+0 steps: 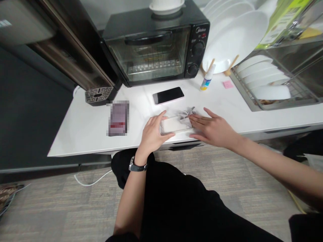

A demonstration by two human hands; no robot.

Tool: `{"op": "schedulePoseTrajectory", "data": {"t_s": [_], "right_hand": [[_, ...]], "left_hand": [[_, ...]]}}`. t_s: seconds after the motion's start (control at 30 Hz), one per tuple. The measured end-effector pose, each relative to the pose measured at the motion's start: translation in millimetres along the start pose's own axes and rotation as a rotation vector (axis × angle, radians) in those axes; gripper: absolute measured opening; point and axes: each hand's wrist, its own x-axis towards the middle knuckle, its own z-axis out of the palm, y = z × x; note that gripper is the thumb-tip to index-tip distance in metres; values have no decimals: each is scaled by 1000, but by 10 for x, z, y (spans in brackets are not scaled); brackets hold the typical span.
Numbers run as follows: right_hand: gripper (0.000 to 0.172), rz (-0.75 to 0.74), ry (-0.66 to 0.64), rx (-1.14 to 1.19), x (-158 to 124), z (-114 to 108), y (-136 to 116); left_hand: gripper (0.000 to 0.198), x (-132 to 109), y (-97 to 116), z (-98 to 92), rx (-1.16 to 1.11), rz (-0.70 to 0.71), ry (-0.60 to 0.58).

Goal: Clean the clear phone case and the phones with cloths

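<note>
On the white counter (83, 131), below a Midea oven (156, 47), the left hand (152, 134) grasps a clear phone case (175, 124); the right hand (214, 129) presses a grey cloth (185, 112) with flat fingers.

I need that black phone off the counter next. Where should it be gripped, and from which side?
Grip the black phone across its two long edges, coming down from above. It lies flat, screen up, on the white counter, so only the thin edges offer purchase. The toaster oven stands close behind it, so approach from the front, where the left hand and right hand rest.

Black phone (168, 95), white counter (88, 131)
</note>
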Motion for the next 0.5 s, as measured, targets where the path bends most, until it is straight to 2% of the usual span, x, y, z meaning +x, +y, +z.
{"op": "schedulePoseTrajectory", "data": {"t_s": [0.13,0.3,0.4,0.5], "right_hand": [[59,-39,-32,106,-82,-46,-133],[54,-131,-42,271,297,170,-362],[50,-179,-37,282,520,290,-337],[55,-143,-12,220,518,317,-213]], "left_hand": [[99,7,10,-7,-8,-9,-7],[99,13,-19,-12,-30,17,-14],[97,16,-38,-9,-30,20,-19],[99,14,-38,4,-23,-7,-9]]}}
